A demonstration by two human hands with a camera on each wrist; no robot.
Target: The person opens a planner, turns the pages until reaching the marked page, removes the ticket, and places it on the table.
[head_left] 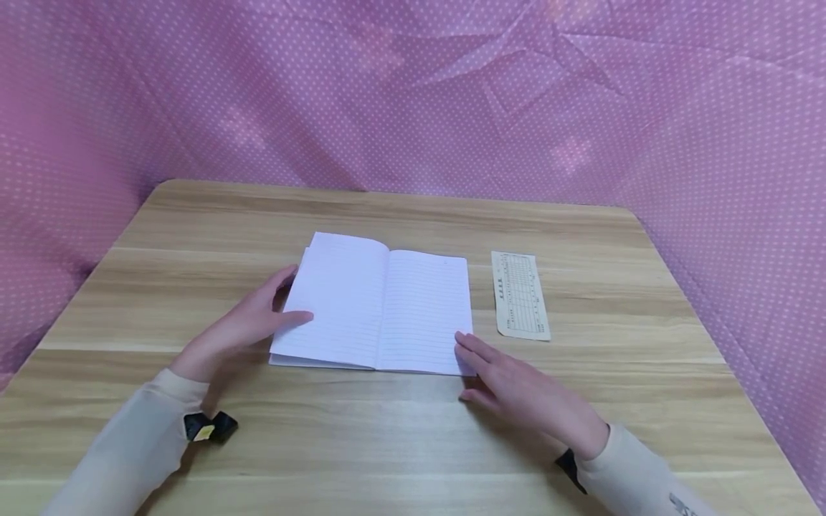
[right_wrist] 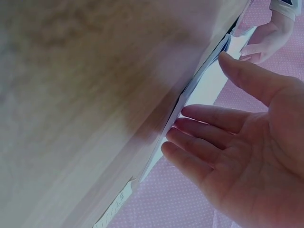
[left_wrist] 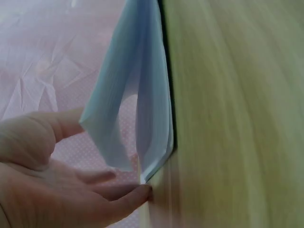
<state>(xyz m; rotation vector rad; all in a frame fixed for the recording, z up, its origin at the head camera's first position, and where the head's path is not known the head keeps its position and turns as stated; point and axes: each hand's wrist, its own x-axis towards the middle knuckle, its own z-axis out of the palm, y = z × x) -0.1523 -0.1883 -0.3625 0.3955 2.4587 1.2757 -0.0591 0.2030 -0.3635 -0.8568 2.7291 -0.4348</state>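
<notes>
An open notebook (head_left: 422,308) with ruled pages lies on the wooden table. My left hand (head_left: 254,315) is at its left edge, the thumb over the left page and the other fingers beside the edge. In the left wrist view, some leaves (left_wrist: 107,104) stand raised from the rest, with the thumb touching their outer side; the fingers are extended, not curled round them. My right hand (head_left: 525,390) rests straight fingertips on the lower right corner of the right page. The right wrist view shows those fingers extended along the notebook's edge, the thumb apart.
A printed paper slip (head_left: 521,295) with a table of lines lies to the right of the notebook. The wooden table (head_left: 413,451) has rounded far corners. Pink dotted cloth (head_left: 413,107) hangs behind the table and at both sides.
</notes>
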